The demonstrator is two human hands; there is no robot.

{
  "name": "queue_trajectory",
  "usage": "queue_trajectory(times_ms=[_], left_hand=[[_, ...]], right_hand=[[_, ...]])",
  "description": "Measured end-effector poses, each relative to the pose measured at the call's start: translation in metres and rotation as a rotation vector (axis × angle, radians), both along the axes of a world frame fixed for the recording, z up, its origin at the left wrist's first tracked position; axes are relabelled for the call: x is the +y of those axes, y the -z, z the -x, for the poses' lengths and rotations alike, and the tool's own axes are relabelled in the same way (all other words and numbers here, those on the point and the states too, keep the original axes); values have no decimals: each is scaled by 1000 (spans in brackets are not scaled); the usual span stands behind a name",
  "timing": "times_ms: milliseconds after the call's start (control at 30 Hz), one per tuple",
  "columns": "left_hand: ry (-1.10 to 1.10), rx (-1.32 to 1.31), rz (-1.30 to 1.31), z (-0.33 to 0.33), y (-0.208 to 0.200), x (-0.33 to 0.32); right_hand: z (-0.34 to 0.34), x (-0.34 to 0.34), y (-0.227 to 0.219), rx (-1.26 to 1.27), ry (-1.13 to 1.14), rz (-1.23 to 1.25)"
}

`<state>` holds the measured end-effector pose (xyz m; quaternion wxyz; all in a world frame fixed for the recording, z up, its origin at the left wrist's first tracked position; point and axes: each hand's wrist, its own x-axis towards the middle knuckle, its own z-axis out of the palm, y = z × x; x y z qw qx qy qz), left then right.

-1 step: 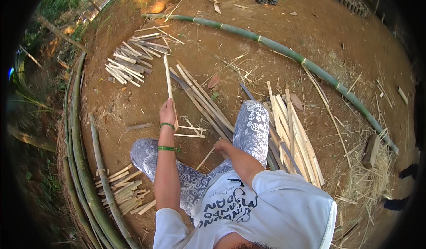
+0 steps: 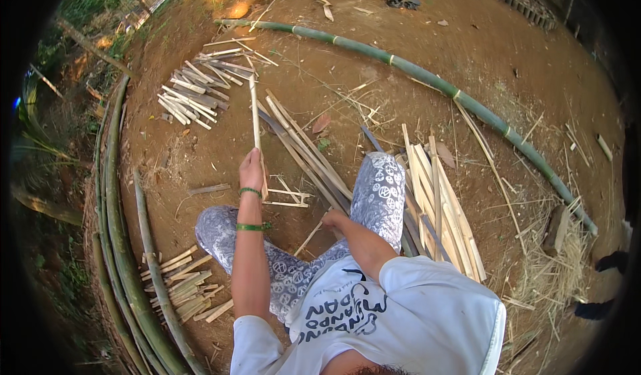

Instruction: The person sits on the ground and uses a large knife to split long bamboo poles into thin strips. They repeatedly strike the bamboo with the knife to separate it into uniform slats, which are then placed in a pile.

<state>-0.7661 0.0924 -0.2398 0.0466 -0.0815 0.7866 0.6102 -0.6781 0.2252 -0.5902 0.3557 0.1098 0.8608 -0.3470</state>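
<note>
My left hand [image 2: 251, 169] is closed around a long, pale split-bamboo strip [image 2: 255, 111], which points away from me and passes below the hand too. Close to its near end, a few thin pieces form a small angular bamboo frame [image 2: 294, 204] on the soil. My right hand [image 2: 334, 220] is closed by my right knee. From it a thin, pale stick-like piece [image 2: 308, 239] slants down to the left; whether it is a strip or a tool, I cannot tell. Long bamboo slats [image 2: 304, 144] lie between the hands and beyond them.
Short split pieces [image 2: 190, 94] are heaped at the far left, with another pile [image 2: 190, 288] near my left knee. A green bamboo pole [image 2: 394, 61] curves across the far side. More poles [image 2: 120, 241] line the left. Pale slats [image 2: 447, 208] lie right of my knee, shavings [image 2: 554, 261] farther right.
The far end of the bamboo strip in my left hand has shifted very slightly to the right. Both hands keep their places.
</note>
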Motion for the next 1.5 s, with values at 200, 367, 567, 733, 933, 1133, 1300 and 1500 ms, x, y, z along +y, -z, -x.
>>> queue_trajectory(times_ms=[200, 367, 567, 733, 933, 1133, 1300, 1500], left_hand=[[161, -189, -335, -44, -19, -27], [293, -420, -519, -49, 23, -36], [338, -687, -660, -46, 75, 1], [390, -780, -756, -55, 84, 24], [495, -826, -1003, -47, 74, 12], [353, -871, -959, -58, 90, 13], [289, -843, -858, -76, 99, 24], [85, -797, -822, -89, 105, 22]], right_hand=[[-12, -7, -7, 37, 191, 83], [-41, 5, -76, 30, 387, 367], [-67, 35, -127, 200, 713, 538], [-103, 60, -144, 348, 653, 154], [-112, 80, -118, 327, 672, -70], [-105, 75, -174, 348, 965, 146], [-117, 69, -243, 446, 855, 190], [-126, 60, -324, 479, 291, 126]])
